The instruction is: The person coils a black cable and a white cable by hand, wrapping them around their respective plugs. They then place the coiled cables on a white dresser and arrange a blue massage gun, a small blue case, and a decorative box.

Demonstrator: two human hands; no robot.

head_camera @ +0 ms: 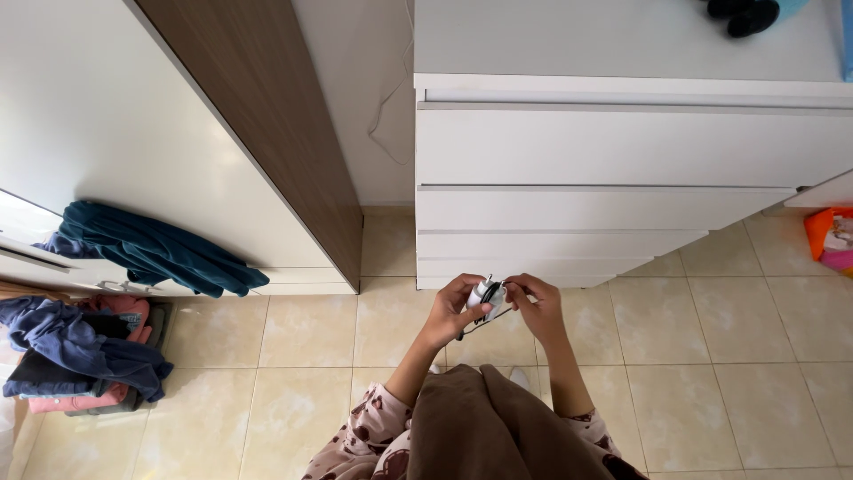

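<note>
Both hands meet in front of the person's body, low in the head view, just before the bottom edge of a white chest of drawers (622, 169). The left hand (451, 309) curls its fingers around a small white plug (486, 292) with metal prongs pointing up, pinching it from the left. The right hand (536, 305) closes on the same plug from the right, thumb and fingers pressed to it, so the two hands almost touch. A thin dark cord (475, 326) hangs from under the plug, running down and to the left between the wrists.

The chest's drawers are all shut, their fronts stepping back toward the floor, and its lowest edge lies just beyond the fingertips. To the left stands a tall wardrobe (115, 133) with a brown side panel; a narrow gap of wall separates it from the chest. A teal garment (151, 249) hangs over an open wardrobe drawer, and a pile of clothes (75, 351) sits further left. An orange bag (831, 236) lies by the right edge. Beige floor tiles (711, 356) spread widely to either side of the hands.
</note>
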